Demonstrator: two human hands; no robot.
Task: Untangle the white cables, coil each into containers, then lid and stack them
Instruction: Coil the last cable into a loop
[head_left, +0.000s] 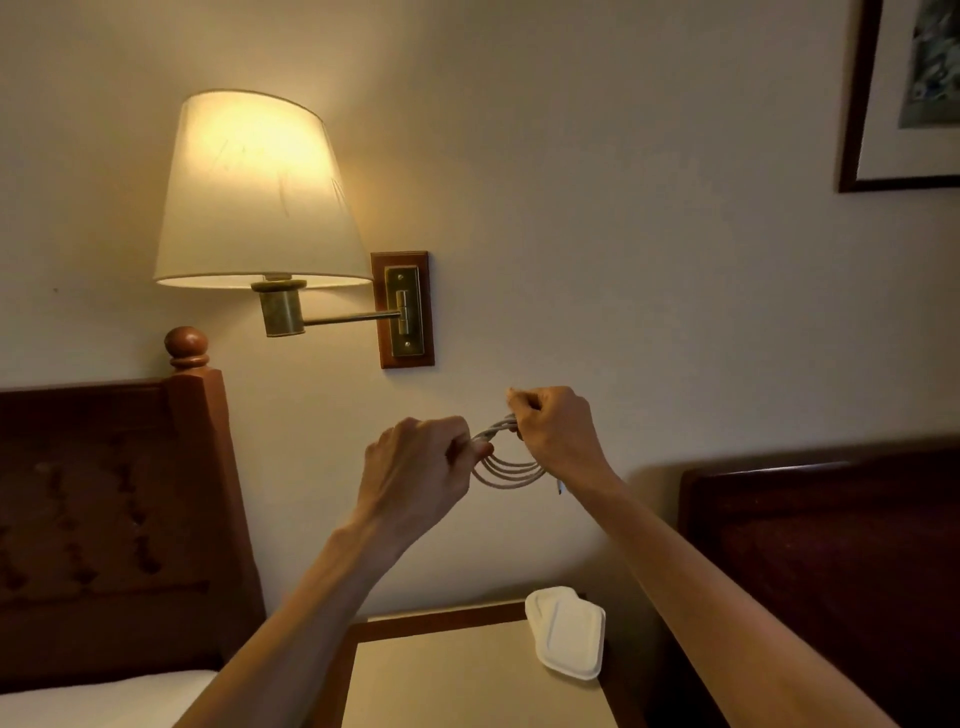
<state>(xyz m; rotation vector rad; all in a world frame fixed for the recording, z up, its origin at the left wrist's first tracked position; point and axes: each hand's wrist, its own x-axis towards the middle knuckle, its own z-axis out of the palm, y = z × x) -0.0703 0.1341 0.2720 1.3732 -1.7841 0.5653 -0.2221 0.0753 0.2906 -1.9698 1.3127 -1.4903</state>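
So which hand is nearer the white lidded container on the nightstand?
Right. The right hand grips the coiled cable almost directly above the container; the left hand grips it farther left.

No text, label, brand, number or sign can be read anywhere.

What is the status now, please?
Both hands, left and right, grip coiled cable in the air. Lidded container waits on nightstand. Nothing in the way.
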